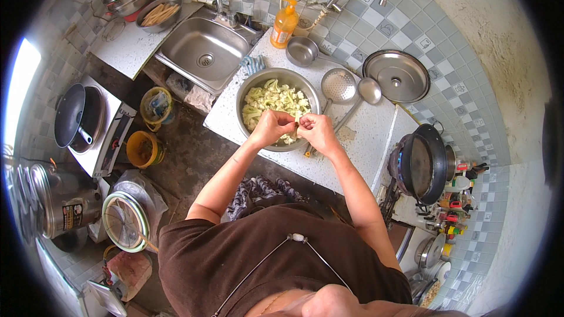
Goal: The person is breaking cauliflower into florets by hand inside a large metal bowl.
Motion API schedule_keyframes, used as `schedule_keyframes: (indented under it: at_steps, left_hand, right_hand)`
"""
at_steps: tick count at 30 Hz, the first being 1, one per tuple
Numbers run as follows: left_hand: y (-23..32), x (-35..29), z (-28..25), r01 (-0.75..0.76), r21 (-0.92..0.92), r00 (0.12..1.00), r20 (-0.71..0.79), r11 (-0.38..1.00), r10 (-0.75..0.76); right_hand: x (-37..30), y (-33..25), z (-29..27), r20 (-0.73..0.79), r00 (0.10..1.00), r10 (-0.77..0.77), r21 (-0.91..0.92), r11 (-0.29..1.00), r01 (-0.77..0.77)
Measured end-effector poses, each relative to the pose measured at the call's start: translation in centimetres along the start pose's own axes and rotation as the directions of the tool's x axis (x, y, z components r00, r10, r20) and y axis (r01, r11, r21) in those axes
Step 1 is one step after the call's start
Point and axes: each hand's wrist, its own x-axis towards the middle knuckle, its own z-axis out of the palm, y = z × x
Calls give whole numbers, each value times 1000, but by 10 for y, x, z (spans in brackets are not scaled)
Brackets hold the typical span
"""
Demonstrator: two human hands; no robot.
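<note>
Head view showed both hands meeting at the centre of the frame, over the near rim of a wide steel bowl [245, 95] of cauliflower florets [275, 98]; the left hand [271, 127] and the right hand [317, 131] touched each other, fingers curled in narrowly around a small pale cauliflower piece [295, 124] pinched between them; how much of the piece each hand gripped could not be told. The bowl stood on a speckled white worktop [364, 135], near its front edge; behind the bowl, toward the top of the frame, a small steel saucepan [302, 50] stood beside an orange pump bottle [284, 23]; just right of the bowl lay a perforated skimmer [339, 86] and a ladle [369, 90], side by side; farther right, a round steel lid [396, 75] lay flat on the worktop. A steel sink [202, 50] sat to the upper left of the bowl, with a tray of pale sticks [159, 14] beyond it; at the right edge a dark wok [420, 164] sat on a burner; at the left a black pan [73, 116] rested on a stove; a yellow bucket [141, 149] stood on the floor below the worktop.
</note>
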Motion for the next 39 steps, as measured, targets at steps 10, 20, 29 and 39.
schedule_keyframes:
  at_steps: [10, 20, 29, 39]
  left_hand:
    - [-6, 3, 7, -8, -81, 1000, -20, 997, 6]
    - [-5, 3, 11, -57, 71, 997, -47, 996, 61]
    - [-28, 13, 10, 31, -105, 999, 41, 994, -26]
    - [-42, 27, 1, 141, -334, 974, 214, 932, -70]
  right_hand:
    - [5, 15, -13, 62, 997, 54, 99, 993, -60]
    - [-2, -10, -8, -14, 1000, 12, -100, 995, -13]
    - [14, 36, -21, 191, 980, 58, 174, 981, -92]
    - [25, 56, -24, 305, 949, 79, 347, 919, -188]
